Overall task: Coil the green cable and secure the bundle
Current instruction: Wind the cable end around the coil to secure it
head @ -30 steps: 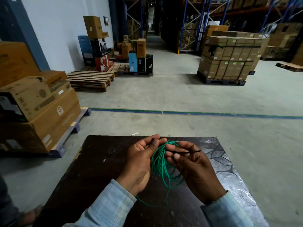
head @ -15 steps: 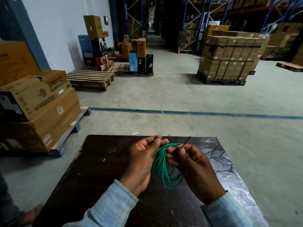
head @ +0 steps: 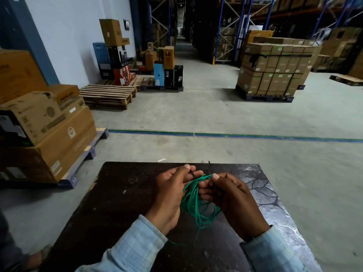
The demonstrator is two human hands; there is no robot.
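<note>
No readable text; only blurred labels and a round logo on boxes (head: 64, 142) left of hands.

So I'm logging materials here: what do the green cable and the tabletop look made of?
Green cable: thin wire in smooth, slightly glossy plastic-looking sheath, bending into loose loops between both hands. Tabletop: dark, worn, matte board, possibly wood; its right part has a shiny, marble-like veined pattern.

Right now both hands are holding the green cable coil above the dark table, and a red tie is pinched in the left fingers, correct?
Not quite: the tie is black, not red. The head view shows it as a thin dark strip pinched in the left hand fingers. The rest stands: the left hand and the right hand hold the green cable coil above the dark table.
</note>
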